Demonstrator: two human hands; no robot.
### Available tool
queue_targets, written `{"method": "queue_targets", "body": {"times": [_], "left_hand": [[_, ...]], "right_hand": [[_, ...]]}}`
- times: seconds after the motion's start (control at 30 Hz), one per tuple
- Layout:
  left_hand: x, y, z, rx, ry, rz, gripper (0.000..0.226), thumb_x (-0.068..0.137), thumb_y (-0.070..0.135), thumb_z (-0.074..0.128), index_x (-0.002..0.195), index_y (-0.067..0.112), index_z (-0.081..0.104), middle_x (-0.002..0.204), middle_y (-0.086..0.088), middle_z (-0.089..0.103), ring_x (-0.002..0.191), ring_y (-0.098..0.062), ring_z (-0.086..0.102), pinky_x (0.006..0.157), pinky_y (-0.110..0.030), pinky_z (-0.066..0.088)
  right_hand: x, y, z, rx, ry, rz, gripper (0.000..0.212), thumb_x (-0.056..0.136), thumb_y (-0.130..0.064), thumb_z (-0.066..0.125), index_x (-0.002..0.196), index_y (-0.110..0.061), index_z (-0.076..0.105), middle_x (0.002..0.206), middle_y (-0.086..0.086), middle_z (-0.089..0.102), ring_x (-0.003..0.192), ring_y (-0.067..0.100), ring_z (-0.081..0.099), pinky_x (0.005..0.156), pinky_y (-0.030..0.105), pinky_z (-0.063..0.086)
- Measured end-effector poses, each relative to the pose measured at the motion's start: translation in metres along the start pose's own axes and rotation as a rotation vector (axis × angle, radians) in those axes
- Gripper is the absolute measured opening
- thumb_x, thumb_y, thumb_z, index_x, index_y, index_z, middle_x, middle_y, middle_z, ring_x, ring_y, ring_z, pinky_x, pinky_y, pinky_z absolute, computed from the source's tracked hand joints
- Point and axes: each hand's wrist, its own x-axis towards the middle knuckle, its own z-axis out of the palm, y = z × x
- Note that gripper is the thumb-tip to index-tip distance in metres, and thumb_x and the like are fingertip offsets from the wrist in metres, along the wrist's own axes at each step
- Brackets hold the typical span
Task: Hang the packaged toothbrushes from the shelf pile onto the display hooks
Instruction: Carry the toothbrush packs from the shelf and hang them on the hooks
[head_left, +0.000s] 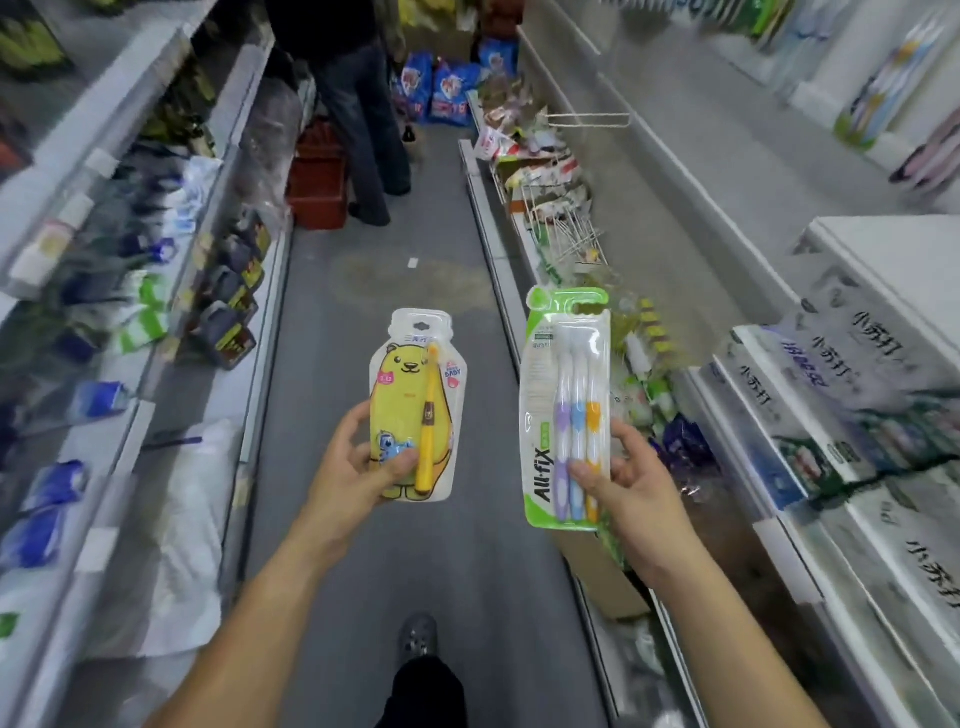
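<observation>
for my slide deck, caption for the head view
Mid-aisle, left hand holds a bear-shaped toothbrush pack, right hand a three-brush pack.

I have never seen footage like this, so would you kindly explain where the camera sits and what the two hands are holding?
There is no machine here: one wide-angle camera worn on a person's head looks forward and down a shop aisle, so the two bare arms are the wearer's own. The left hand holds a yellow bear-shaped pack with one yellow toothbrush; the right hand holds a green-edged pack of three toothbrushes. Both packs are upright and apart. On the right, a low shelf carries a blurred pile of packets, and a bare wire hook juts from the wall above it. Nearer, boxed goods fill the right shelves. At the far end stands another person.
</observation>
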Motion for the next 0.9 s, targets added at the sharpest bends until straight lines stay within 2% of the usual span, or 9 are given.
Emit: {"method": "queue_targets", "body": {"times": [0.07, 0.23, 0.3, 0.4, 0.5, 0.57, 0.67, 0.8, 0.9], "left_hand": [[0.027, 0.007, -0.019, -0.018, 0.014, 0.007, 0.1, 0.043, 0.058, 0.098, 0.13, 0.043, 0.051, 0.113, -0.01, 0.076, 0.1, -0.03, 0.075, 0.074, -0.042, 0.063], [0.095, 0.036, -0.055, -0.056, 0.037, 0.017, 0.073, 0.065, 0.032, 0.089, 0.127, 0.042, 0.051, 0.11, -0.005, 0.078, 0.1, -0.027, 0.075, 0.07, -0.035, 0.062], [0.121, 0.047, -0.069, -0.06, 0.047, 0.027, 0.075, 0.063, 0.033, 0.089, 0.127, 0.042, 0.051, 0.108, -0.003, 0.078, 0.099, -0.025, 0.076, 0.071, -0.035, 0.062], [0.156, 0.058, -0.085, -0.072, 0.063, 0.041, 0.073, 0.07, 0.023, 0.092, 0.128, 0.041, 0.051, 0.107, -0.003, 0.078, 0.101, -0.027, 0.075, 0.072, -0.037, 0.062], [0.19, 0.067, -0.094, -0.084, 0.073, 0.041, 0.075, 0.064, 0.031, 0.092, 0.126, 0.043, 0.052, 0.109, -0.002, 0.078, 0.1, -0.024, 0.075, 0.073, -0.037, 0.063], [0.214, 0.069, -0.099, -0.09, 0.084, 0.021, 0.075, 0.066, 0.029, 0.095, 0.126, 0.041, 0.051, 0.109, -0.003, 0.078, 0.102, -0.027, 0.075, 0.074, -0.038, 0.063], [0.253, 0.072, -0.101, -0.088, 0.073, -0.018, 0.082, 0.061, 0.04, 0.094, 0.129, 0.038, 0.05, 0.11, -0.006, 0.078, 0.099, -0.026, 0.076, 0.07, -0.036, 0.062], [0.322, 0.078, -0.097, -0.04, 0.058, -0.035, 0.06, 0.087, 0.007, 0.078, 0.132, 0.034, 0.048, 0.111, -0.008, 0.077, 0.103, -0.032, 0.074, 0.073, -0.039, 0.063], [0.38, 0.094, -0.09, -0.015, 0.058, -0.029, 0.057, 0.088, 0.005, 0.073, 0.13, 0.035, 0.048, 0.111, -0.009, 0.077, 0.102, -0.031, 0.074, 0.076, -0.042, 0.064]], "right_hand": [[0.031, -0.005, 0.022, -0.025, -0.011, 0.01, 0.046, 0.085, -0.001, 0.073, 0.126, -0.015, 0.059, 0.114, 0.019, 0.073, 0.112, 0.043, 0.067, 0.098, 0.062, 0.052], [0.1, -0.028, 0.082, -0.021, -0.034, -0.005, 0.054, 0.075, -0.019, 0.077, 0.126, -0.019, 0.059, 0.117, 0.015, 0.073, 0.113, 0.038, 0.067, 0.098, 0.057, 0.054], [0.124, -0.034, 0.103, -0.023, -0.051, -0.02, 0.053, 0.075, -0.021, 0.077, 0.125, -0.021, 0.06, 0.117, 0.014, 0.073, 0.113, 0.037, 0.068, 0.096, 0.054, 0.055], [0.155, -0.038, 0.126, -0.019, -0.075, -0.014, 0.054, 0.075, -0.019, 0.075, 0.126, -0.02, 0.059, 0.113, 0.013, 0.075, 0.109, 0.035, 0.07, 0.093, 0.052, 0.057], [0.186, -0.043, 0.139, -0.009, -0.089, 0.0, 0.054, 0.075, -0.016, 0.074, 0.126, -0.019, 0.057, 0.11, 0.011, 0.076, 0.105, 0.032, 0.072, 0.09, 0.047, 0.06], [0.211, -0.045, 0.145, -0.001, -0.096, 0.007, 0.053, 0.076, -0.016, 0.074, 0.126, -0.019, 0.058, 0.111, 0.011, 0.076, 0.102, 0.027, 0.073, 0.086, 0.042, 0.061], [0.254, -0.047, 0.151, 0.036, -0.093, 0.019, 0.051, 0.079, -0.013, 0.073, 0.128, -0.015, 0.056, 0.113, 0.013, 0.075, 0.101, 0.025, 0.073, 0.083, 0.035, 0.061], [0.325, -0.054, 0.156, 0.057, -0.09, 0.013, 0.049, 0.083, -0.01, 0.072, 0.129, -0.013, 0.056, 0.114, 0.015, 0.074, 0.1, 0.025, 0.073, 0.079, 0.033, 0.06], [0.387, -0.068, 0.157, 0.067, -0.083, 0.0, 0.043, 0.087, -0.005, 0.07, 0.127, -0.016, 0.057, 0.112, 0.012, 0.075, 0.102, 0.024, 0.072, 0.082, 0.035, 0.06]]}}
